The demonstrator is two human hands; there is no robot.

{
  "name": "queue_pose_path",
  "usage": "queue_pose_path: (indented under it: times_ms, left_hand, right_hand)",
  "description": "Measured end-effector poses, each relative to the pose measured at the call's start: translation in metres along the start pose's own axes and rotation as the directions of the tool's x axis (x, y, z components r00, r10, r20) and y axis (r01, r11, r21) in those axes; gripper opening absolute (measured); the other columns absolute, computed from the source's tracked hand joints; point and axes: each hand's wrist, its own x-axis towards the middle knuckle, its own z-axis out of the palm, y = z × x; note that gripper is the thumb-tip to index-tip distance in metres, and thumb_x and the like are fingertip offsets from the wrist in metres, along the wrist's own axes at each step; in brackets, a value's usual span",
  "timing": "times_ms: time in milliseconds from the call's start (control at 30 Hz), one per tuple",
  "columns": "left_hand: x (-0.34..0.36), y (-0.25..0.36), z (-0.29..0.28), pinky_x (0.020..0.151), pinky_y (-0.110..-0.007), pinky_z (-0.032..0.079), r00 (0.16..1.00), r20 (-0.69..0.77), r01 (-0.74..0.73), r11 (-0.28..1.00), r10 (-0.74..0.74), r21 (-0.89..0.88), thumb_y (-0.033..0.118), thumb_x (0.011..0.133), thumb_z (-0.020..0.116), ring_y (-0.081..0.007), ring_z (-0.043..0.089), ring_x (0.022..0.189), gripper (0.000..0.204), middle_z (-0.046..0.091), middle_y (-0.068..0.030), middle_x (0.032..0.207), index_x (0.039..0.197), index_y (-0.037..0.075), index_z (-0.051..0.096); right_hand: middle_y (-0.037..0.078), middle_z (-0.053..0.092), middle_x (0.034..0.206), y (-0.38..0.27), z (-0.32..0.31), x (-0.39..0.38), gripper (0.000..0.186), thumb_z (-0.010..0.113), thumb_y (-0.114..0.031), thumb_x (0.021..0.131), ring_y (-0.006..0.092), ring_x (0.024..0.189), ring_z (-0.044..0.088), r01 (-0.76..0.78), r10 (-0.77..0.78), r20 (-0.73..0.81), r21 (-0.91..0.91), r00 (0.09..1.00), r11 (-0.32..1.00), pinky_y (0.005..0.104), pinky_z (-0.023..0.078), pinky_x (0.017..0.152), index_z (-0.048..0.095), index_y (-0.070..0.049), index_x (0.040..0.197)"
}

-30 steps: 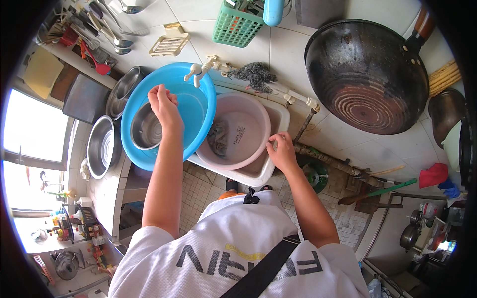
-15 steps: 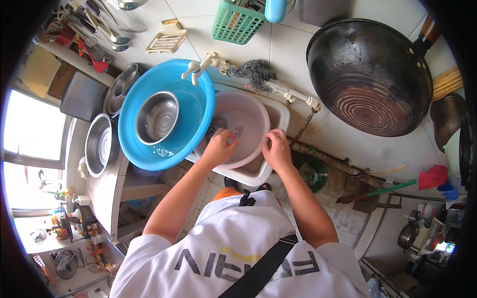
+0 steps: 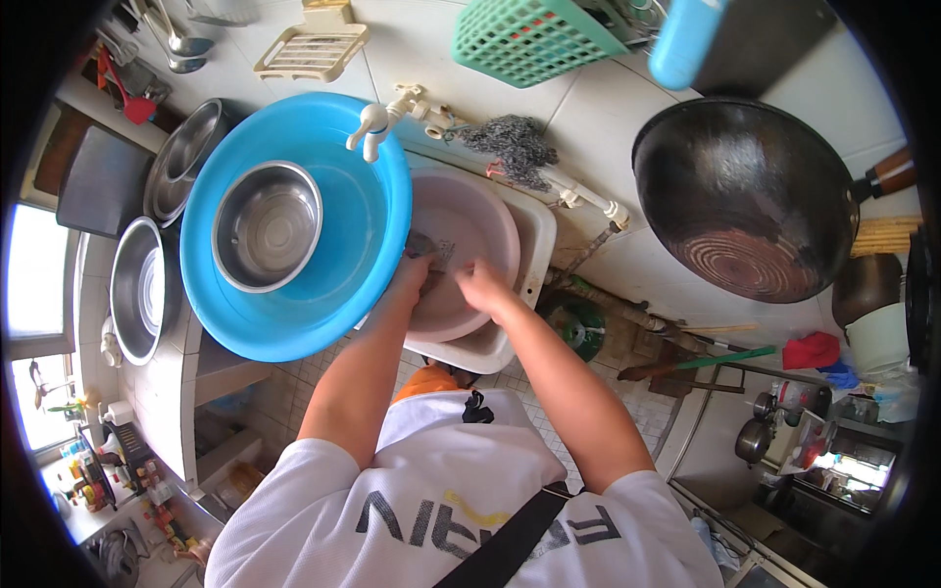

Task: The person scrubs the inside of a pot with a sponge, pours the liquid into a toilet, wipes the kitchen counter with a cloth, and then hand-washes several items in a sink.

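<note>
A pale pink basin (image 3: 505, 220) stands in the white sink (image 3: 539, 240). My left hand (image 3: 410, 274) reaches into its left side, beside the rim of the blue basin (image 3: 377, 294). Its fingers are bent in against a crumpled, dark greyish thing (image 3: 428, 280), whose kind I cannot make out. Over the right part of the pink basin is my right hand (image 3: 482, 286), its fingers curled in and slightly blurred; whatever they hold, if anything, is hidden. A steel bowl (image 3: 267, 227) sits inside the blue basin.
A white tap (image 3: 377, 125) juts over the blue basin, with a grey mesh bundle (image 3: 510, 147) on its pipe. A dark wok (image 3: 745, 201) hangs at right. Steel basins (image 3: 139, 291) stand at left. The green basket (image 3: 534, 39) hangs above.
My left hand has gone from above the pink basin down to the greyish thing at its left side. My right hand has moved left, off the rim and over the basin. The view has shifted.
</note>
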Motion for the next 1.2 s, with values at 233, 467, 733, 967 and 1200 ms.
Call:
queue_pose_path:
  times_ms: [233, 467, 733, 967, 1200]
  left_hand:
    - [-0.052, 0.034, 0.005, 0.088, -0.036, 0.057, 0.895, 0.422, 0.111, 0.842, 0.146, -0.527, 0.038, 0.107, 0.084, -0.0177, 0.068, 0.099, 0.035, 0.071, -0.0047, 0.109, 0.114, 0.007, 0.07]
    - [-0.003, 0.007, -0.036, 0.09, -0.036, 0.058, 0.889, -0.161, -0.32, 0.833, 0.429, 0.451, 0.038, 0.108, 0.083, -0.0181, 0.071, 0.103, 0.037, 0.075, -0.0063, 0.113, 0.12, 0.005, 0.073]
    - [0.014, 0.01, -0.006, 0.092, -0.037, 0.059, 0.989, -0.008, -0.148, 0.986, 0.149, 0.073, 0.039, 0.108, 0.082, -0.0186, 0.075, 0.108, 0.04, 0.079, -0.0081, 0.116, 0.127, 0.003, 0.077]
    - [-0.033, 0.036, 0.031, 0.093, -0.039, 0.061, 0.9, 0.434, 0.211, 0.845, 0.029, -0.492, 0.04, 0.112, 0.075, -0.0274, 0.08, 0.107, 0.046, 0.083, -0.0165, 0.122, 0.131, -0.002, 0.079]
    - [-0.002, 0.033, -0.007, 0.097, -0.055, 0.062, 0.914, -0.118, -0.237, 0.748, 0.387, 0.621, 0.041, 0.12, 0.057, -0.0425, 0.081, 0.113, 0.052, 0.08, -0.0306, 0.131, 0.136, -0.004, 0.078]
  right_hand:
    - [0.019, 0.067, 0.156, 0.035, 0.018, 0.09, 0.068, 0.064, -0.054, 0.115, 0.0365, 0.139, 0.068, -0.45, 0.393, 0.272, 0.748, 0.878, 0.489, 0.0554, 0.065, 0.098, 0.058, -0.008, 0.165]
    - [0.01, 0.085, 0.111, 0.007, 0.044, 0.07, 0.04, 0.08, -0.032, 0.106, 0.0334, 0.121, 0.077, -0.13, 0.1, -0.279, -0.094, 0.955, 0.987, 0.0459, 0.062, 0.098, 0.078, -0.007, 0.137]
    - [0.012, 0.081, 0.129, 0.02, 0.084, 0.06, 0.044, 0.072, -0.04, 0.11, 0.0357, 0.146, 0.061, -0.108, 0.269, -0.148, 0.657, 0.952, 0.746, 0.0525, 0.056, 0.116, 0.074, -0.01, 0.142]
    - [0.018, 0.072, 0.146, 0.02, 0.035, 0.103, 0.067, 0.052, -0.064, 0.116, 0.0356, 0.13, 0.073, -0.44, 0.327, 0.382, 0.889, 0.864, 0.124, 0.0574, 0.06, 0.112, 0.065, -0.01, 0.153]
    - [0.007, 0.078, 0.116, 0.024, 0.04, 0.084, 0.042, 0.072, -0.041, 0.113, 0.0249, 0.096, 0.076, -0.275, 0.24, 0.135, 0.517, 0.961, 0.81, 0.05, 0.064, 0.082, 0.069, -0.01, 0.141]
